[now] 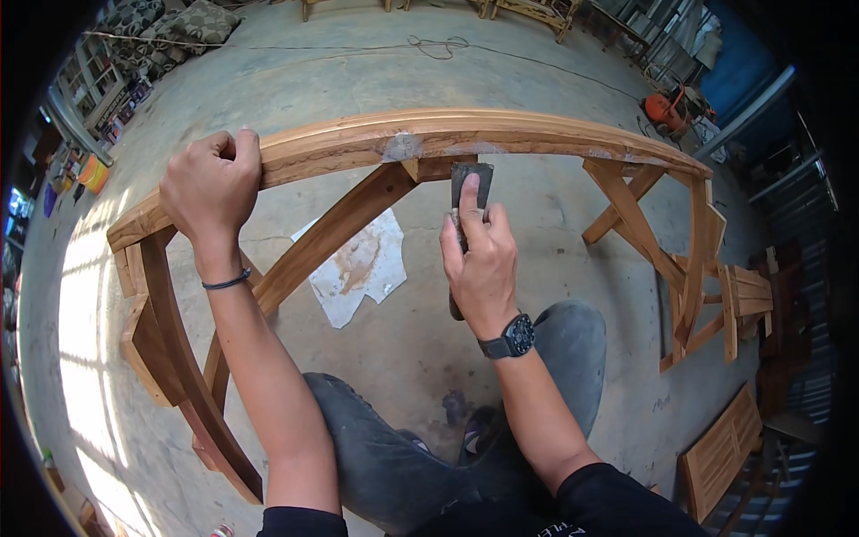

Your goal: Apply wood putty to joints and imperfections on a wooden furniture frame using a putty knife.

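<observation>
A long wooden rail (pixel 331 152) of a furniture frame runs across in front of me, with greyish filler smears (pixel 403 146) on its near face. My left hand (pixel 211 190) is closed around the rail near its left end. In my right hand (pixel 485 273) is a putty knife (pixel 483 179), its index finger stretched along the dark blade. The blade points up and away, just below the rail's near edge; I cannot tell whether it touches the wood. Most of the handle is hidden by my fingers.
Slanted wooden legs (pixel 644 219) brace the frame at both sides. A stained white sheet (pixel 358 268) lies on the concrete floor beneath. Slatted wooden panels (pixel 720 447) stand at the right. An orange machine (pixel 664 112) and a cable (pixel 438 46) are farther back, with patterned cushions (pixel 192 22) far left.
</observation>
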{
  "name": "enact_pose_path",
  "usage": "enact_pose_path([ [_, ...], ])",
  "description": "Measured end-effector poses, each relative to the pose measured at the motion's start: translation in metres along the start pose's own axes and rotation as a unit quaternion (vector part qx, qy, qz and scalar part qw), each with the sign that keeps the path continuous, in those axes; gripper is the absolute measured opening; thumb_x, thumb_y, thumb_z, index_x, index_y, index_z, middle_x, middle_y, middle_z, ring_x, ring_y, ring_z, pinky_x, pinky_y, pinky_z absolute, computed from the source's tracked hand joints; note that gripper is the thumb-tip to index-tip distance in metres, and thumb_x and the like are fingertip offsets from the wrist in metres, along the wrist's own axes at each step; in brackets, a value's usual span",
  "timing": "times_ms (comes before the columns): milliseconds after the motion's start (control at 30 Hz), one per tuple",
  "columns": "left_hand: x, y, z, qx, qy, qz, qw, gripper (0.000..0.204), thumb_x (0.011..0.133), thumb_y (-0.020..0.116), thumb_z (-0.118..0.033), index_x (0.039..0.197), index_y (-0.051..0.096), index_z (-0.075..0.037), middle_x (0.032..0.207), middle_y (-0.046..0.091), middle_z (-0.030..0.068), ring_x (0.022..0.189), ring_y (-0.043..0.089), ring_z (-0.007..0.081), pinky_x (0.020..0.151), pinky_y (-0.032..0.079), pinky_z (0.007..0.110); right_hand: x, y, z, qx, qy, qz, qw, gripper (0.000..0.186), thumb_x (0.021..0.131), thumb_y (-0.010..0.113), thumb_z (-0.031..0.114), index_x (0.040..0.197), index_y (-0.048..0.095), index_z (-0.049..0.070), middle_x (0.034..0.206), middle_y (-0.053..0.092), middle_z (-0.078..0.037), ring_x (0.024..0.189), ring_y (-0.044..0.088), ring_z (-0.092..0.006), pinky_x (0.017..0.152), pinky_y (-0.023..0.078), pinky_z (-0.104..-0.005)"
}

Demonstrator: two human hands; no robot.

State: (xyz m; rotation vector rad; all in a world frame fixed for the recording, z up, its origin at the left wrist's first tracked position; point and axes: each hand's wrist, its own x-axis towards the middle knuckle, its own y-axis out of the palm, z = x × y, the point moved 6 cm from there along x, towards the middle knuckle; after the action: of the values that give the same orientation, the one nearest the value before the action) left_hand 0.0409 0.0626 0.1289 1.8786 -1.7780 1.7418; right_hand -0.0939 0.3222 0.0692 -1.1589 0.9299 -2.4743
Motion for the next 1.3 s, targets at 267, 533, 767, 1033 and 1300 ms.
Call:
enact_pose_path([
  [267, -0.001, 0.002, 0.007, 0.014, -0.019, 0.011, 1.0, 0.04, 0.082, 0.061, -0.041, 0.068, 0.074, -0.006, 0.062, 0.063, 0.0192, 0.062, 0.064, 0.0398, 0.059, 0.052, 0.043, 0.003, -0.009, 0.004, 0.008, 0.0, 0.049, 0.999, 0.051, 0.088, 0.068, 0.006, 0.138, 0.06, 0.0, 0.077, 0.054, -0.018, 0.067, 0.057, -0.0317, 0.063, 0.048, -0.0419],
  [533, 0.001, 0.003, 0.003, 0.009, -0.013, 0.011, 1.0, 0.041, 0.083, 0.061, -0.043, 0.069, 0.074, -0.007, 0.064, 0.064, 0.0193, 0.063, 0.065, 0.0396, 0.061, 0.052, 0.043, -0.01, -0.017, 0.002, -0.038, -0.008, 0.087, 0.995, 0.048, 0.088, 0.066, 0.007, 0.135, 0.061, -0.001, 0.077, 0.055, -0.02, 0.071, 0.059, -0.0359, 0.068, 0.049, -0.0458],
  [767, -0.001, 0.001, 0.007, 0.012, -0.018, 0.023, 1.0, 0.041, 0.083, 0.06, -0.043, 0.069, 0.074, -0.007, 0.065, 0.065, 0.0197, 0.064, 0.066, 0.0392, 0.061, 0.052, 0.043, 0.012, -0.029, 0.015, -0.021, -0.01, 0.124, 0.992, 0.048, 0.089, 0.065, 0.007, 0.135, 0.06, -0.004, 0.081, 0.056, -0.023, 0.073, 0.059, -0.0388, 0.07, 0.049, -0.0473],
  [1033, 0.002, 0.0, -0.001, -0.002, -0.011, -0.004, 1.0, 0.041, 0.084, 0.059, -0.04, 0.068, 0.073, -0.006, 0.063, 0.063, 0.0196, 0.062, 0.065, 0.0394, 0.061, 0.052, 0.043, -0.012, 0.011, -0.015, -0.088, 0.01, 0.096, 0.992, 0.054, 0.09, 0.067, 0.01, 0.142, 0.055, 0.004, 0.088, 0.056, -0.021, 0.072, 0.061, -0.0395, 0.067, 0.053, -0.0488],
  [1300, 0.002, -0.002, 0.003, -0.009, -0.046, 0.044, 0.998, 0.041, 0.086, 0.062, -0.044, 0.079, 0.077, -0.005, 0.071, 0.067, 0.0207, 0.072, 0.069, 0.041, 0.068, 0.054, 0.044, -0.006, -0.027, -0.001, -0.078, -0.112, 0.182, 0.974, 0.054, 0.092, 0.066, 0.009, 0.144, 0.054, 0.014, 0.095, 0.055, -0.018, 0.068, 0.063, -0.0389, 0.063, 0.054, -0.0479],
])
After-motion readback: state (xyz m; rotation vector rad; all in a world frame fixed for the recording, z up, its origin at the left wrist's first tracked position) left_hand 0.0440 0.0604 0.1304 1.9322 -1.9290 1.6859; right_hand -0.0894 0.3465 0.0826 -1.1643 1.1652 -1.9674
